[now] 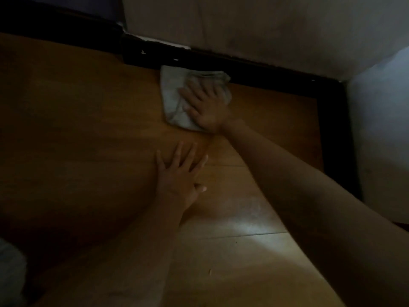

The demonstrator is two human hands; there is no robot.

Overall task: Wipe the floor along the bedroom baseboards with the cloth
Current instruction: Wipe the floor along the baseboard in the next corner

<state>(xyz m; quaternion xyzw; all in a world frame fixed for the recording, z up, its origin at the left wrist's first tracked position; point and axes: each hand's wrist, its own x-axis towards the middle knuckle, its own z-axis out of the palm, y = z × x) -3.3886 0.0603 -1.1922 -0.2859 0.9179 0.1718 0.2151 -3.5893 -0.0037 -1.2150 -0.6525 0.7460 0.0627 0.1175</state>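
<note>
The cloth (pixel 174 96), pale and rumpled, lies on the wooden floor (pixel 77 129) with its far edge bunched right against the dark baseboard (pixel 254 63) that runs under the light wall (pixel 243 25). The right hand (pixel 207 107) presses flat on the cloth's right part, fingers (pixel 197 89) spread wide and pointing toward the baseboard; their tips are blurred into the folds and hard to separate from the fabric. The left hand (pixel 179 173) rests palm down on bare floor nearer the person, fingers straight and fanned, holding nothing, well apart from the cloth. To the right the baseboard turns a corner (pixel 332 89) and runs back along a second, bluish wall (pixel 380 129), so the floor on that side is closed in near the right forearm. To the left the boards stretch open along the baseboard, up to a darker jog in the trim (pixel 124 47) where chipped pale spots show. The whole scene is dim; the far left floor sinks into shadow, and a pale shape (pixel 11 273) at the bottom left corner is cut off and cannot be identified. A bright patch of light (pixel 250 229) falls on the boards between the two arms.
</note>
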